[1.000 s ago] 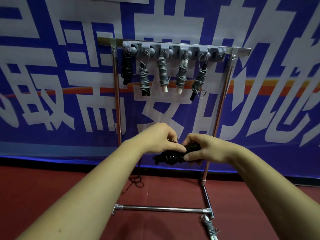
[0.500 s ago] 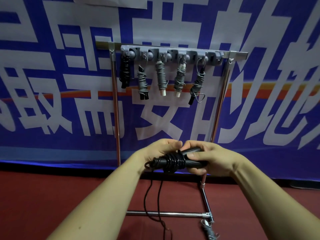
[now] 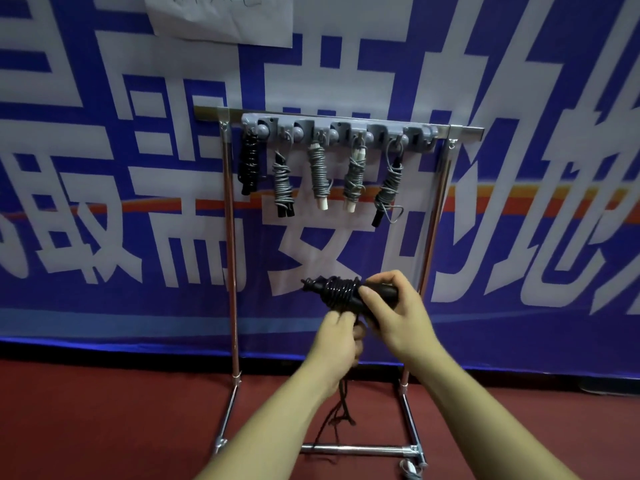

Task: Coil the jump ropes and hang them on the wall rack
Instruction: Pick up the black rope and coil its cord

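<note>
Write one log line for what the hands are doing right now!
step: coiling | right hand: holds black rope handles | left hand: winds loose cord | rack: five ropes hung | rope: not yet hung

I see a blue banner (image 3: 104, 237) with large white characters and an orange stripe filling most of the frame. A white paper sheet (image 3: 221, 19) hangs at the top centre. Dark red floor (image 3: 104, 410) runs along the bottom.
</note>
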### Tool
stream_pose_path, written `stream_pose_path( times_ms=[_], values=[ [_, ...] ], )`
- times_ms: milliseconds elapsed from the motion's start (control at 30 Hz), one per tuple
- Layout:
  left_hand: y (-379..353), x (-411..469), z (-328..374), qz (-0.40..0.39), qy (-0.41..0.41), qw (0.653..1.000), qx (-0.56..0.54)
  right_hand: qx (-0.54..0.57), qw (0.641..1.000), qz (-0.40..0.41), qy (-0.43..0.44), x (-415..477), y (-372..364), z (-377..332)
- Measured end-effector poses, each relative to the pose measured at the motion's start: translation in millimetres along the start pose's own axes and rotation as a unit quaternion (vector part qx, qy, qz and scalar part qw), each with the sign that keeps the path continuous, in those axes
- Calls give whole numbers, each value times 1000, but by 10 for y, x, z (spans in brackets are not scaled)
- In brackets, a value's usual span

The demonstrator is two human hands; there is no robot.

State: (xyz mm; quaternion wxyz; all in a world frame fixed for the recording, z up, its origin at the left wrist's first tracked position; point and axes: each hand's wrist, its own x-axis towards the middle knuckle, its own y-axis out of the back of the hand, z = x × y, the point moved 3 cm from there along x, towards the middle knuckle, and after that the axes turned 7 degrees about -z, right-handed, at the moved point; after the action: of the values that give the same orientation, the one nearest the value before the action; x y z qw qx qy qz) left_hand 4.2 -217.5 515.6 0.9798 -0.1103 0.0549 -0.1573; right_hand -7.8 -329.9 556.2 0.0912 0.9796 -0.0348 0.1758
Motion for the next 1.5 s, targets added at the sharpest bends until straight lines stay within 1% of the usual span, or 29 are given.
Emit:
stream_pose_path(
  times_ms=[67, 167, 233, 267, 300, 333, 367, 400, 433, 467, 533, 567, 600, 633, 733, 800, 900, 967, 1000, 1067, 1133, 1167, 1200, 1233, 1267, 1300, 1367, 1433, 1500],
  values=[
    [-6, -35, 71, -21, -12, 1000, -4, -82, 995, 28, 41, -60, -36, 19],
    [4, -55, 112, -48, 17, 999, 1, -144, 983, 78, 79, -143, -75, 54],
    [24, -80, 120, -84, 40, 993, 70, -164, 977, 112, 77, -121, -3, 125],
    [49, -102, 130, -93, 42, 984, 144, -178, 975, 113, 66, -105, 46, 173],
    [84, -115, 162, -88, 31, 964, 251, -200, 973, 104, 58, -88, 94, 225],
    [120, -121, 217, -73, 5, 925, 374, -226, 969, 84, 53, -75, 126, 270],
    [146, -116, 285, -53, -28, 874, 483, -253, 965, 57, 49, -73, 142, 304],
    [165, -111, 354, -35, -57, 824, 563, -274, 960, 25, 45, -74, 146, 324],
    [187, -91, 424, -27, -77, 782, 617, -290, 956, -8, 39, -66, 153, 335],
    [211, -75, 475, -32, -89, 756, 647, -303, 952, -43, 30, -61, 165, 342],
    [264, -9, 532, -60, -104, 728, 675, -318, 940, -123, 7, -38, 207, 332],
    [301, 25, 548, -74, -111, 724, 677, -318, 934, -165, -5, -27, 226, 317],
    [337, 57, 549, -89, -115, 732, 666, -319, 926, -199, -16, -20, 246, 289],
    [377, 83, 543, -103, -117, 751, 641, -325, 918, -225, -22, -11, 262, 248],
    [431, 94, 519, -143, -110, 841, 510, -312, 904, -289, -47, 2, 274, 112],
    [446, 93, 499, -156, -101, 875, 448, -260, 910, -314, -70, -22, 247, 35],
    [451, 77, 392, -174, -94, 910, 366, -164, 931, -310, -101, -81, 170, -34],
    [439, 47, 303, -185, -68, 941, 274, -116, 943, -294, -104, -105, 137, -71],
    [413, 25, 272, -193, -49, 957, 210, -91, 949, -286, -98, -112, 128, -85],
    [352, -14, 205, -212, -19, 970, 114, -35, 958, -267, -94, -121, 111, -95],
    [316, -19, 113, -222, -7, 973, 69, 29, 964, -239, -109, -130, 84, -87],
    [295, 5, 45, -234, -10, 972, 18, 64, 965, -223, -119, -136, 57, -90],
    [248, -2, 5, -237, -8, 970, -61, 99, 966, -203, -128, -143, 29, -93],
    [206, 10, -16, -211, -18, 972, -106, 131, 966, -179, -135, -145, -1, -100],
    [159, 26, -24, -166, -18, 978, -128, 154, 967, -150, -139, -141, -25, -97],
    [112, 56, -31, -113, -22, 987, -116, 160, 971, -116, -137, -121, -38, -99],
    [18, 104, -41, -43, -29, 996, -67, 149, 981, -38, -122, -58, -45, -93],
    [-72, 95, -74, -25, -20, 999, -20, 135, 985, 40, -99, 35, -18, -94],
    [-140, 62, -187, -52, -10, 998, 30, 84, 990, 98, -60, 128, 33, -121]
  ],
)
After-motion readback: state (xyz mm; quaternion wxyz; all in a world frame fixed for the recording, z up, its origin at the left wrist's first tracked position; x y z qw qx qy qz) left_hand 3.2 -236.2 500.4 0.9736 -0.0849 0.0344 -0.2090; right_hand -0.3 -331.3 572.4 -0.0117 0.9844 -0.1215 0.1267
